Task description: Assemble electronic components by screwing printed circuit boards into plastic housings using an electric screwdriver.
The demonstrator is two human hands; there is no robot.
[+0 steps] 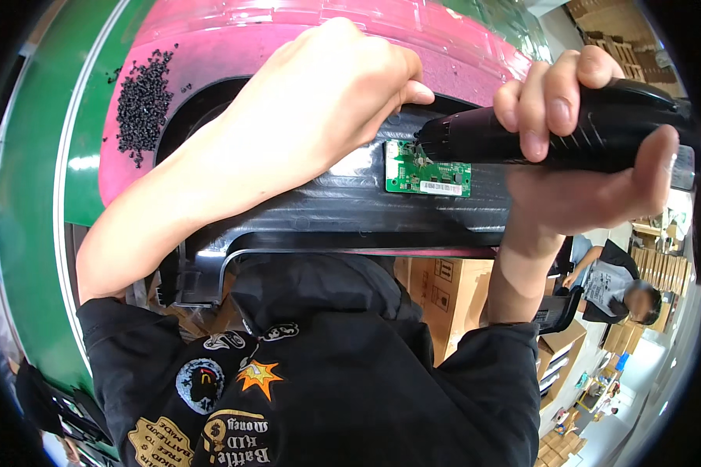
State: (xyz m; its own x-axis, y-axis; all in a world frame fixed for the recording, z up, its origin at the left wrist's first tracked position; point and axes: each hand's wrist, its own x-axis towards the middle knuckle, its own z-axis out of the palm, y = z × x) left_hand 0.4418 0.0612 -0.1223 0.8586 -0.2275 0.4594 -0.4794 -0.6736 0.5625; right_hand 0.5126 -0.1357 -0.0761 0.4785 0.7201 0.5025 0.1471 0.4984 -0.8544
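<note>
My right hand (561, 113) grips a thick black electric screwdriver (475, 132), held nearly level. Its tapered end reaches the upper edge of a green circuit board (401, 179); the exact contact of the tip is hard to make out. The board lies inside a long black plastic housing (319, 214) and carries small parts and a white label strip. Over the housing, just left of the screwdriver's nose, my left hand (335, 93) is closed with its fingers curled under. Whatever those fingertips hold, if anything, is hidden.
A heap of small black screws (142, 105) lies on the pink mat (202, 58), on a green table (23, 194). Clear plastic packaging (444, 23) covers the mat's far side. Below the housing stands a cardboard box (471, 296). Another person (607, 280) is off to the right.
</note>
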